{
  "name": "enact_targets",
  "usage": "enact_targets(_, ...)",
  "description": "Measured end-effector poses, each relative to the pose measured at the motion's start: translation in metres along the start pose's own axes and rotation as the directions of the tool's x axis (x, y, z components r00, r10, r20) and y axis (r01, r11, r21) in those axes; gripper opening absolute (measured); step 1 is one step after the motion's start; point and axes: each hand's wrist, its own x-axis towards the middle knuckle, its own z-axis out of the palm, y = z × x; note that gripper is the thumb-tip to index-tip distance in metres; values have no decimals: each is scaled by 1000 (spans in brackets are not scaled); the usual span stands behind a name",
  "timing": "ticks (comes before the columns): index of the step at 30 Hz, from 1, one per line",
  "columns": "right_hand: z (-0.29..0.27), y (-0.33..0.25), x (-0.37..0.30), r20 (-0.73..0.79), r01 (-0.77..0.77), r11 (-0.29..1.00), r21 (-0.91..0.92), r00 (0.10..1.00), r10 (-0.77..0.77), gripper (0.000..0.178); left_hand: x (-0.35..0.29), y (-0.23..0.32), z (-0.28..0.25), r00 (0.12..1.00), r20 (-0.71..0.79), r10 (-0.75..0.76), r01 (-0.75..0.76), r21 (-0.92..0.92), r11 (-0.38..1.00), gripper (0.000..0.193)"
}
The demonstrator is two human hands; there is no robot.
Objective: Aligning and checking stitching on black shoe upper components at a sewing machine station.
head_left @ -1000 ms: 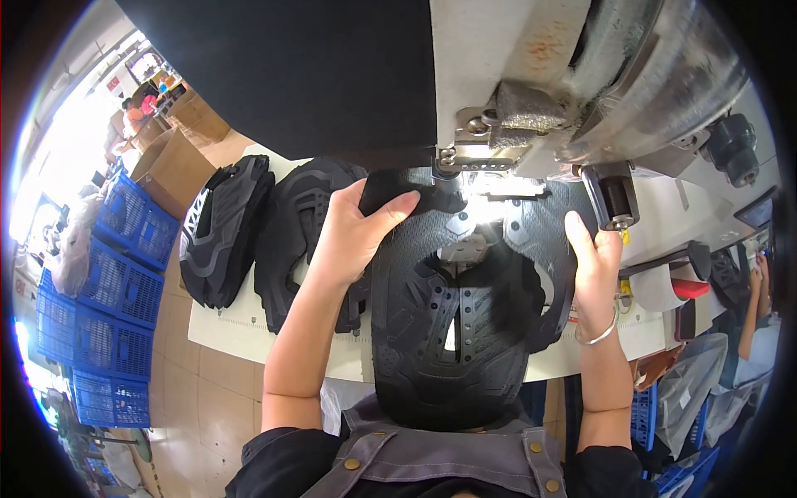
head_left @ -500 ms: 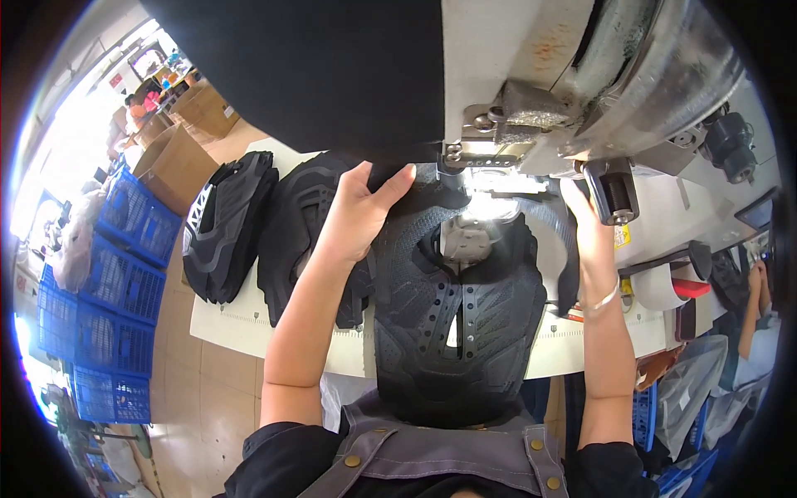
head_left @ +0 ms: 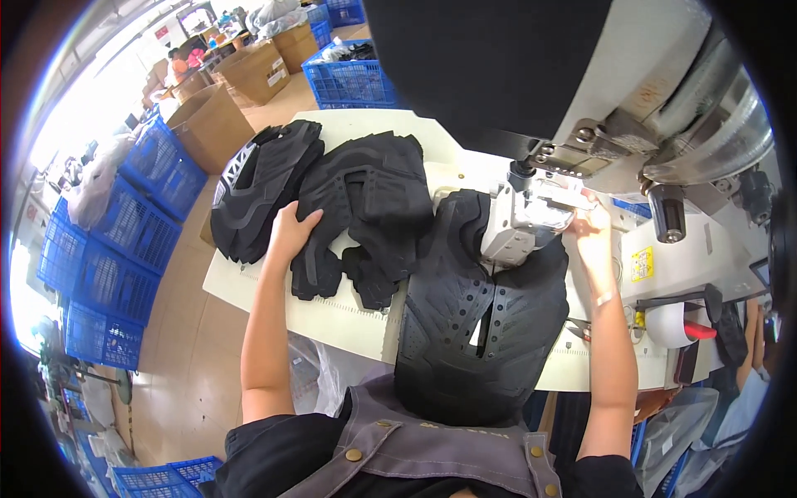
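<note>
A black moulded vest-like panel (head_left: 452, 311) with rows of eyelets lies in front of me, its neck opening around a white metal machine post (head_left: 510, 232). My right hand (head_left: 592, 236) is raised beside the brightly lit end of the post, at the panel's right side; glare hides its fingertips and what they touch. Over at the left, my left hand (head_left: 290, 235) is at the edge of a middle pile of black panels (head_left: 365, 178), thumb stretched over the edge and apart from the fingers. Beyond that hand sits another stack of black panels (head_left: 266, 187).
The machine head (head_left: 610, 153) overhangs the white worktable (head_left: 344, 328) at the right. Scissors (head_left: 579, 329) and a white roll-shaped item (head_left: 664, 325) lie on the right. Blue crates (head_left: 104, 274) and cardboard boxes (head_left: 207, 124) stand left; a person's arm shows at far right.
My left hand has left the panel at the machine and moved to the pile on the left. My right hand stays by the machine. The view has swung, and the panel sits lower around the post.
</note>
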Motion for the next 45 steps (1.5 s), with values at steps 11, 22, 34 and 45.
enact_targets(11, -14, -12, -90, 65, 134, 604, -786, 989, -133, 43, -91, 139, 17, 839, 234, 491, -464, -163, 871, 66)
enact_targets(22, -7, -14, -105, -55, -86, 755, -650, 996, 66, 38, -89, 167, 29, 821, 409, 398, -397, -92, 913, 77)
enact_targets(34, -11, -17, -101, -236, -82, 962, -260, 972, 19, 15, -91, 133, 34, 901, 264, 344, -369, 50, 928, 39)
enact_targets(45, 18, -40, -137, 57, -185, 923, 337, 983, 176, 38, -133, 163, 30, 933, -44, 357, -354, -287, 890, 42)
